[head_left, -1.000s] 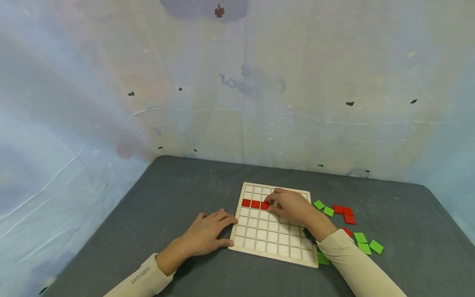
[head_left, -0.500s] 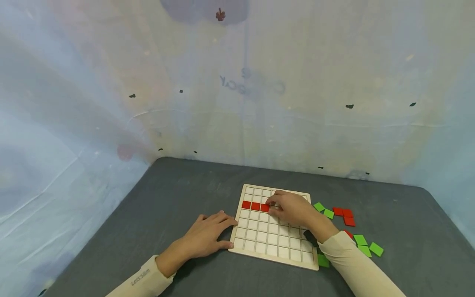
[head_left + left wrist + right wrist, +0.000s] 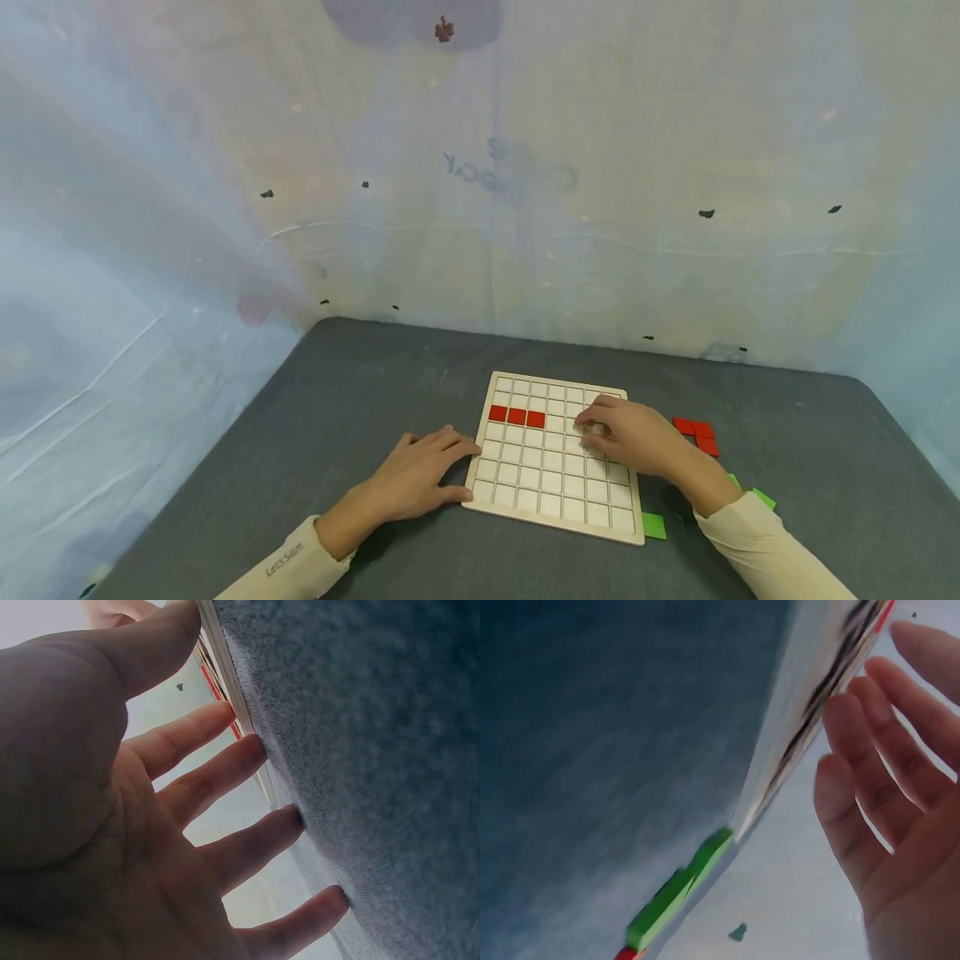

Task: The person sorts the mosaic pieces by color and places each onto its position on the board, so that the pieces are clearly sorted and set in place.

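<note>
A pale wooden grid board (image 3: 531,479) lies on the dark table, three red tiles (image 3: 517,417) side by side in its third row from the far edge, at the left. My left hand (image 3: 416,473) rests spread along the board's left edge, thumb and fingertips touching the rim. In the left wrist view its fingers (image 3: 214,776) are apart and hold nothing. Over the board's right part hovers my right hand (image 3: 637,435), its fingers loosely bent, nothing between them. The right wrist view shows that palm (image 3: 922,892) bare, with the board's edge (image 3: 780,735) beyond the fingers.
Loose red tiles (image 3: 703,431) lie on the table right of the board. A green tile (image 3: 654,526) sits by its near right corner, and more green ones (image 3: 763,497) are partly hidden by the right arm. A pale curtain (image 3: 480,275) hangs behind the table.
My right hand has moved right, away from the third red tile, which now shows whole in its cell. Its forearm now covers some green tiles. The left hand has stayed put.
</note>
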Available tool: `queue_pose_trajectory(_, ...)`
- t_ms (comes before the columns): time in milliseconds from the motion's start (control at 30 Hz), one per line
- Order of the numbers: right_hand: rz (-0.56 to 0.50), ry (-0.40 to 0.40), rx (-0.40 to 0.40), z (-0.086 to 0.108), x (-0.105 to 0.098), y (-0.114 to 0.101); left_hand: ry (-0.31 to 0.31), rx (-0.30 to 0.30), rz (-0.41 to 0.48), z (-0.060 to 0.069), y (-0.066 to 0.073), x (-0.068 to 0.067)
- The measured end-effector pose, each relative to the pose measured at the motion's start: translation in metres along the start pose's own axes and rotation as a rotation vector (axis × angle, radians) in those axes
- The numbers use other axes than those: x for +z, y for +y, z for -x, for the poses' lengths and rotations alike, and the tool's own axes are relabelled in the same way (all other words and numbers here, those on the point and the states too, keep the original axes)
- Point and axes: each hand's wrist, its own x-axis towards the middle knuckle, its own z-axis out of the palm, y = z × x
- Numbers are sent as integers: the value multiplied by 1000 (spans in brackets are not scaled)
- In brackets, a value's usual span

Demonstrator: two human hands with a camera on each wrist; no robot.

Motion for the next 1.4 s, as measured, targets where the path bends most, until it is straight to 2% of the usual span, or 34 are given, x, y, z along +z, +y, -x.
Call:
queue_pose_trajectory(233,-33,65,-7,22,-2,12,-5,-8,-3,0,-1,0)
queue_pose_trajectory(667,143,62,53,70,-7,31,-4,-7,-2,0,0,-2)
queue_pose_trajectory(967,176,105,47,97,-11,46,-5,0,1,1,0,0)
queue_pose_trajectory(1400,193,84,165,121,-12,52,1,0,-9,0,0,1)
